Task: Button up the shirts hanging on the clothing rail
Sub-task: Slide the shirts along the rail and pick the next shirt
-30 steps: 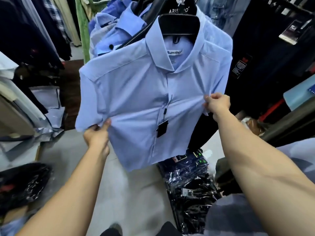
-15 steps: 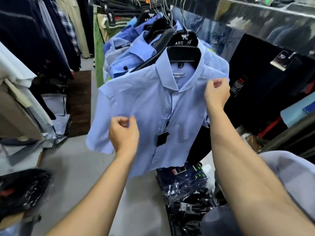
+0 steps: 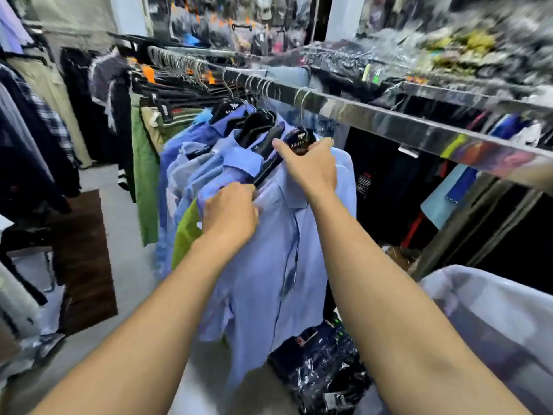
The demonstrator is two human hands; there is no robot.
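A light blue short-sleeved shirt (image 3: 278,265) hangs on a black hanger (image 3: 299,139) from the shiny metal clothing rail (image 3: 389,121). Its front looks closed, with a dark tag hanging down the placket. My right hand (image 3: 311,169) rests on the hanger's top and the shirt's right shoulder, fingers closed around it. My left hand (image 3: 230,214) grips the shirt's left shoulder just below the collar. Behind it hang several more blue shirts (image 3: 203,163) on black hangers, packed close together.
Green and dark garments (image 3: 145,181) hang further along the rail. Another rack of dark and plaid clothes (image 3: 36,139) stands on the left. Plastic-wrapped dark packs (image 3: 326,363) lie on the floor under the shirt. A pale garment (image 3: 493,324) sits at the lower right. The picture is motion-blurred.
Both hands rose from the shirt's hem and sides to its shoulders and hanger. The view tilted up, bringing the rail into sight, and the shirt turned sideways toward the other shirts.
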